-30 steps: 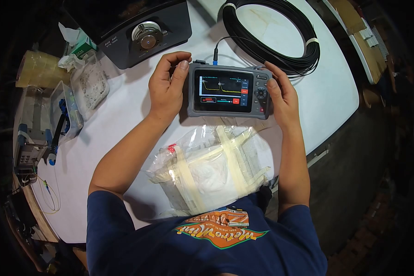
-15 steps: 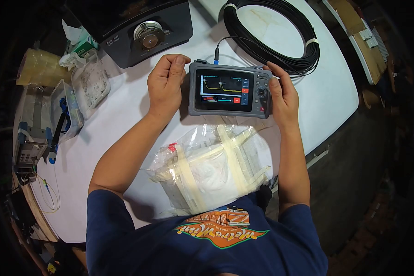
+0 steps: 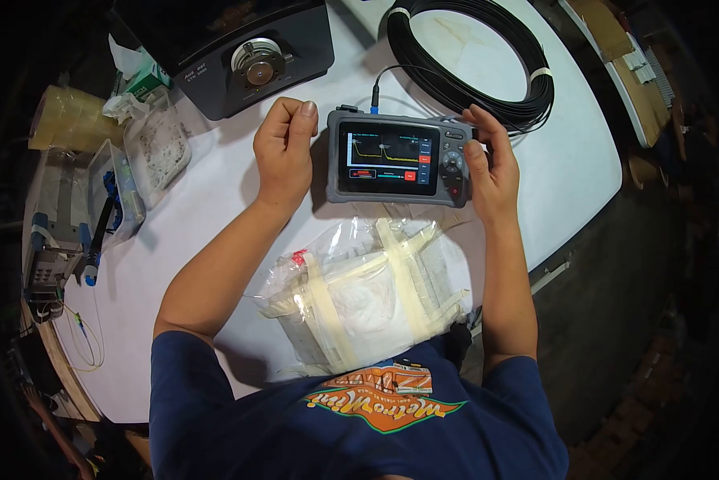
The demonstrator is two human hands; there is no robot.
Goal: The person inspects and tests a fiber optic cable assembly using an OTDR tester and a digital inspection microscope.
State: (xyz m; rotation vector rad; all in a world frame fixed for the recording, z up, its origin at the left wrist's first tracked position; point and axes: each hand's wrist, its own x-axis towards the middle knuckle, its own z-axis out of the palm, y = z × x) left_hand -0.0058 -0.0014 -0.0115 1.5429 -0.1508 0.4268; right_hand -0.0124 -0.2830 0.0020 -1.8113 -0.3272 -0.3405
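Observation:
A grey OTDR tester (image 3: 397,160) stands on the white table, its screen facing me with yellow traces on a dark graph. A black cable with a blue connector (image 3: 375,110) is plugged into its top. My right hand (image 3: 494,164) is at the tester's right edge, thumb beside the buttons and fingers around the upper corner. To the left of the tester, my left hand (image 3: 286,156) is loosely closed, thumb up against the curled fingers, a small gap from the casing. Between my forearms and the tester lies a clear plastic-wrapped bundle (image 3: 363,300) with cream tape strips.
A black cable coil (image 3: 411,44) sits at the table's far right. A dark machine (image 3: 307,60) with a round metal spindle stands far left. Plastic tubs (image 3: 159,152), a tape roll (image 3: 63,120) and a tissue box (image 3: 149,78) line the left side. Another person's arm (image 3: 59,436) shows lower left.
My left hand has lowered a little and edged left. On the right, my fingers have shifted slightly outward from the tester's corner. Another person's arm now shows more clearly at the lower left.

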